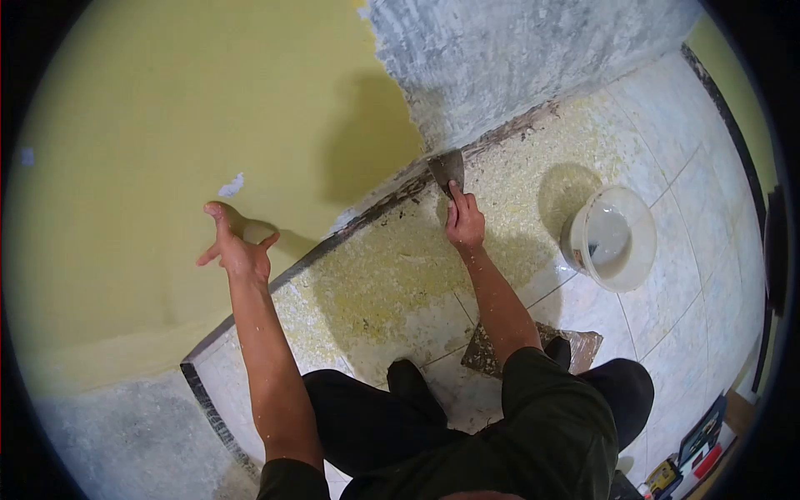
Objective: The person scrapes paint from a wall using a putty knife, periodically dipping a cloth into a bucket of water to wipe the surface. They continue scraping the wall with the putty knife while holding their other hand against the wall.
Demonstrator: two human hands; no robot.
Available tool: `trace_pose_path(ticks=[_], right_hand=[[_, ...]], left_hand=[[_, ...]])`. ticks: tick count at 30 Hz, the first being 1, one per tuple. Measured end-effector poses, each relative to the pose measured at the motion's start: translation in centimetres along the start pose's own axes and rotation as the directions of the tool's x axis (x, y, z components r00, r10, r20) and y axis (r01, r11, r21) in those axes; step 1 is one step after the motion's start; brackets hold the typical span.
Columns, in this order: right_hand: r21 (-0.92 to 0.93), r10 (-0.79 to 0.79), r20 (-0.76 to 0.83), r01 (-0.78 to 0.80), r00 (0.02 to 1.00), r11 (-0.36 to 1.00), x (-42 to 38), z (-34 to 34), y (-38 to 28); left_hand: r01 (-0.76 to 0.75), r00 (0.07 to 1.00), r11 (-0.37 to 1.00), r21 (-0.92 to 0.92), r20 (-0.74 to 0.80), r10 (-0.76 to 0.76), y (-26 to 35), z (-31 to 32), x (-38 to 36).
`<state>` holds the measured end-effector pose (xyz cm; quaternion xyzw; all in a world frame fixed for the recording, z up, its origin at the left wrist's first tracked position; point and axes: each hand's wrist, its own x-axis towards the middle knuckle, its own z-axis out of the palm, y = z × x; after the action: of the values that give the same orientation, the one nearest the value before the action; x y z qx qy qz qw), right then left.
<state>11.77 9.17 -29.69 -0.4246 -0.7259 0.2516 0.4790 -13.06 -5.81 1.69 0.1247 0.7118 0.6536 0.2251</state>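
My right hand (466,223) grips a putty knife (447,170), its wide blade at the foot of the wall, where yellow paint (208,108) meets the scraped grey-white patch (492,67). The forefinger lies along the blade. Away to the left, my left hand (242,250) is held up with fingers spread, close to the yellow wall and holding nothing. A small chipped spot (231,185) shows in the paint just above its fingers. Paint flakes (367,292) cover the floor below the wall, and some cling to both forearms.
A white bucket (635,275) of cloudy liquid stands on the tiles at right, a dark-tipped tool inside. Beneath my right arm lies a brown flake-covered board (583,346). A dark baseboard (300,262) follows the wall. Several tools (667,475) sit at the lower right.
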Motion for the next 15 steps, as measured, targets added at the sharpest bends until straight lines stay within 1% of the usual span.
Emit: trace_pose_path(ticks=[1, 2, 4, 5, 7, 8, 9, 10, 12, 13, 14, 15], right_hand=[[-0.035, -0.01, 0.025, 0.011, 1.0, 0.999, -1.5, -0.1, 0.2], [-0.034, 0.013, 0.045, -0.011, 0.999, 0.999, -1.5, -0.2, -0.8], [0.049, -0.024, -0.012, 0.025, 1.0, 0.999, 3.0, -0.6, -3.6], [0.044, -0.023, -0.021, 0.024, 1.0, 0.999, 3.2, -0.8, -3.6], [-0.003, -0.024, 0.014, 0.024, 1.0, 1.0, 3.3, -1.6, -3.8], [-0.003, -0.04, 0.008, 0.04, 0.999, 0.999, 2.5, -1.8, -2.9], [-0.022, -0.041, 0.008, 0.042, 0.999, 0.999, 0.4, -1.6, -0.9], [-0.038, -0.044, 0.009, 0.045, 0.999, 0.998, 0.8, -1.9, -1.4], [-0.008, -0.089, -0.012, 0.088, 0.996, 0.996, 2.4, -0.7, -2.0], [0.011, -0.103, -0.024, 0.103, 0.994, 0.995, 3.0, -1.0, -3.4], [-0.04, -0.064, 0.012, 0.064, 0.998, 0.997, 4.2, -1.0, -4.7], [-0.043, -0.051, 0.011, 0.052, 0.999, 0.998, 3.6, -1.3, -4.6]], left_hand=[[0.016, 0.999, 1.0, 0.002, -0.039, -0.016, -0.5, -0.3, -0.2], [0.037, 0.998, 0.999, 0.021, -0.049, -0.036, -0.7, -0.6, -0.7], [0.006, 0.997, 1.0, -0.026, -0.08, -0.008, -0.4, 0.1, -0.6], [0.004, 0.997, 1.0, -0.026, -0.071, -0.005, -0.3, 0.3, -0.4], [0.017, 0.997, 0.999, -0.047, -0.073, -0.02, -0.4, 0.1, -0.4], [0.006, 0.997, 0.998, -0.06, -0.073, -0.011, -0.4, 0.0, -0.4], [0.012, 0.999, 1.0, -0.027, -0.038, -0.013, -0.3, -0.1, -0.6], [0.014, 1.0, 1.0, 0.007, -0.006, -0.014, -0.2, -0.2, -0.5], [-0.008, 1.0, 1.0, 0.003, -0.026, 0.008, 0.0, -0.2, 0.1], [-0.005, 0.999, 1.0, 0.02, -0.038, 0.005, -0.6, -0.4, -0.1], [0.023, 0.999, 0.999, 0.04, -0.041, -0.021, -1.1, -0.7, -0.4], [0.021, 0.999, 1.0, 0.008, -0.047, -0.021, -1.1, -0.6, 0.0]])
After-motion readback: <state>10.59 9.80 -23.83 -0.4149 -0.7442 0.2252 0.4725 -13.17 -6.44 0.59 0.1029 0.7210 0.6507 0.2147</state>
